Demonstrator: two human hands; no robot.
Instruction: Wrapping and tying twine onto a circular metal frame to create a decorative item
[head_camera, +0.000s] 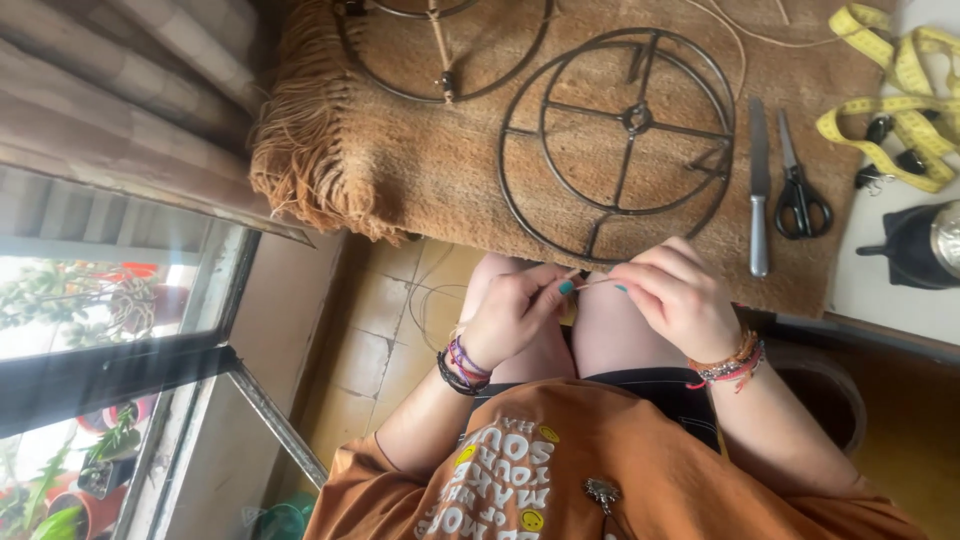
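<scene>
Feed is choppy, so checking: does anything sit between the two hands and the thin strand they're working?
Nothing visible does. The left hand and right hand already pinch the thin strand between their fingertips, above the lap. The wire ring frame, knife and scissors lie apart on the mat.

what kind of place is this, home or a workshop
Probably a home craft corner beside a window. A fringed brown woven mat holds a round dark metal wire frame, black-handled scissors and a silver knife, with a yellow measuring tape nearby.
</scene>
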